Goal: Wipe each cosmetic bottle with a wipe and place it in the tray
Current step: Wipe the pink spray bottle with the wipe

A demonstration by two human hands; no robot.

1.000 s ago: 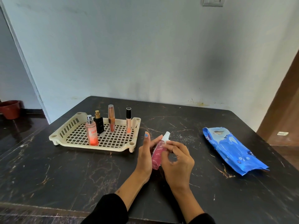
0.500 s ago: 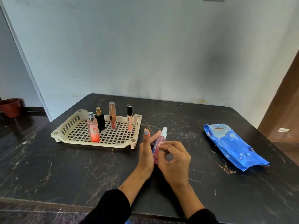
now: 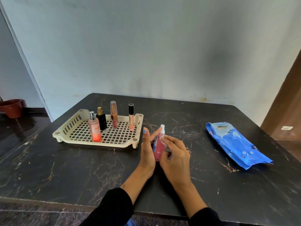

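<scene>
Far left, on floor beyond table: brown pot (image 3: 12,108), partly cut by frame edge.

Table (image 3: 65,168): dark marbled top, set against pale wall.

Tray (image 3: 65,128): cream plastic, grid base, slotted sides, on left half of table. Contents, L to R, all upright:
- pink spray bottle (image 3: 95,128), silver nozzle, front-left of the group;
- black perfume bottle (image 3: 101,119), gold top, just behind and touching or nearly touching the pink one;
- rose-gold tube (image 3: 114,115);
- lip gloss tube (image 3: 131,116), black cap, near tray's right wall.

Centre, just right of tray: left hand (image 3: 146,150) holds the pink bottle (image 3: 157,150), fingers extended along its far side, thumb up, blue-painted nail visible. Bottle is tilted, white cap pointing away from the person, base toward the wrist; held above table, outside tray.

Right hand (image 3: 175,154) meets the left at the bottle, fingers curled, fingertips pinching a small pale wipe (image 3: 162,138) against bottle's upper part, below the cap. Wipe mostly hidden; extent cannot be told. Both forearms in black sleeves.

Right half of table: blue wipes pack (image 3: 236,144), lying flat, well apart from hands.
</scene>
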